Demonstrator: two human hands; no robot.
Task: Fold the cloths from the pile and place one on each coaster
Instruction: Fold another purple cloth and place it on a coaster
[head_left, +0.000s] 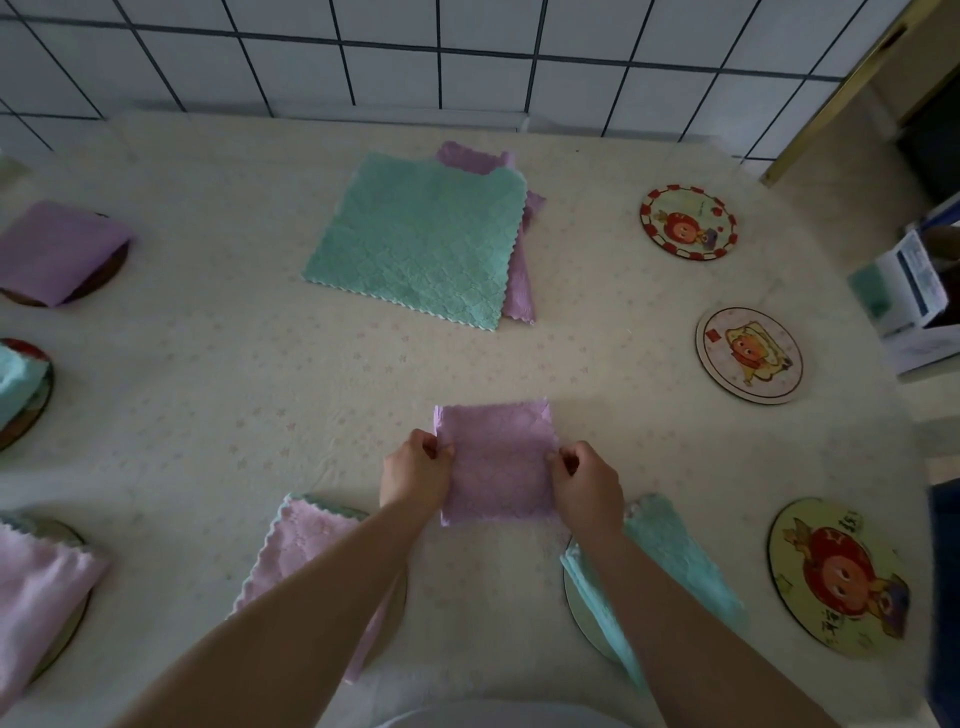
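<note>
A folded purple cloth (496, 457) lies in front of me on the table. My left hand (415, 473) pinches its left edge and my right hand (587, 480) pinches its right edge. The pile (415, 239) sits at the back centre, a teal cloth on top of a purple one. Three bare coasters line the right side: one with a red rim (688, 222), a pale one (749, 355) and a yellow one (836, 577). Folded cloths cover other coasters: pink (306, 556) and teal (670, 561) near me, with purple (57, 249), teal (18, 384) and pink (36, 587) on the left.
The table (208, 374) has a pale floral cover and reaches back to a white tiled wall (395, 57). A white and blue box (914, 291) stands past the table's right edge.
</note>
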